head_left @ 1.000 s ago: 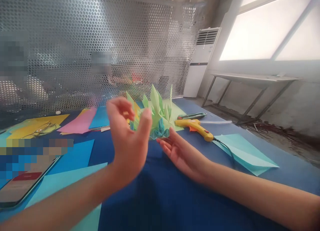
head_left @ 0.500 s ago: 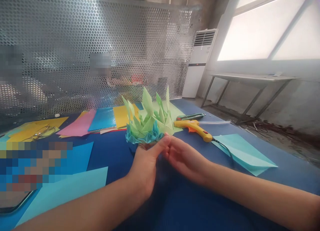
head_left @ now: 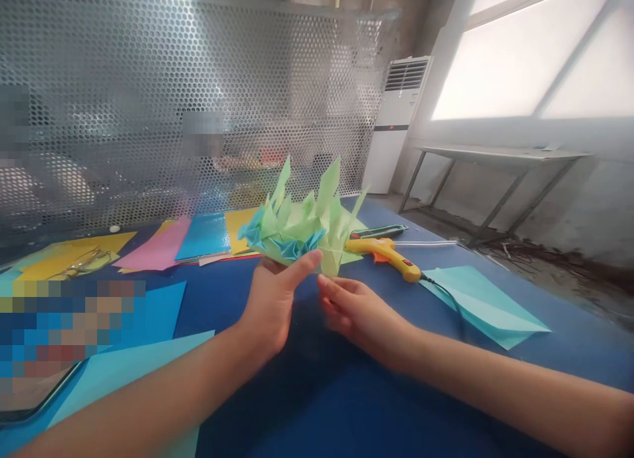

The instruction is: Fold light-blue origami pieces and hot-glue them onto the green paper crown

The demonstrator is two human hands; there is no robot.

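A folded paper piece (head_left: 302, 230), with tall pale green points and a band of blue folds, is held up above the blue table. My left hand (head_left: 275, 299) grips its underside, thumb lying along the blue folds. Close on the right, my right hand (head_left: 351, 306) pinches thumb and forefinger together at the lowest green tip on the piece's right side. Its other fingers are curled and slightly blurred. Just beyond that hand lies a yellow glue gun (head_left: 391, 253) with a black cord.
A green cutter (head_left: 379, 231) lies behind the glue gun. Light teal paper (head_left: 488, 306) is at the right. Pink paper (head_left: 156, 247), glasses (head_left: 86, 263), blue paper (head_left: 161, 313) and a device (head_left: 39, 395) are at the left. A perforated metal screen (head_left: 148, 115) stands behind.
The paper piece has been tilted and turned, its right side now lower. My left hand has moved slightly left and up; my right fingers have moved slightly left and down, onto the green tip.
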